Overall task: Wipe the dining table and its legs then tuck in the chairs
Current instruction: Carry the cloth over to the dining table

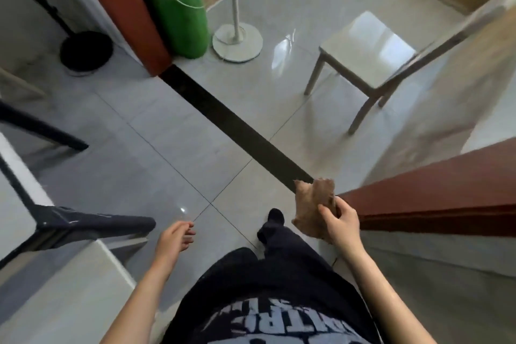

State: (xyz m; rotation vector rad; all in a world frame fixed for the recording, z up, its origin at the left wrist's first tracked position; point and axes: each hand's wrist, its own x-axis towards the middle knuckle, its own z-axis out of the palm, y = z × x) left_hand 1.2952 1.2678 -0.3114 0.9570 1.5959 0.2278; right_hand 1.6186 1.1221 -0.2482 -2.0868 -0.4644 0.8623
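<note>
My right hand [342, 220] grips a crumpled brown cloth [312, 205], held in the air beside a reddish-brown door frame. My left hand [174, 236] hangs loose with its fingers slightly curled and nothing in it. At the left edge is the dining table [16, 173] with a pale top and dark angled legs [95, 222]; another dark leg [44, 131] shows further back. A light wooden chair [365, 56] with a pale seat stands apart at the upper right, well away from the table.
A green gas cylinder [178, 5] leans by a reddish post. A white fan base [237, 42] and a black round base [86, 50] stand on the grey tile floor. A dark threshold strip [237, 126] crosses the floor diagonally. The reddish door frame [435, 201] is at my right.
</note>
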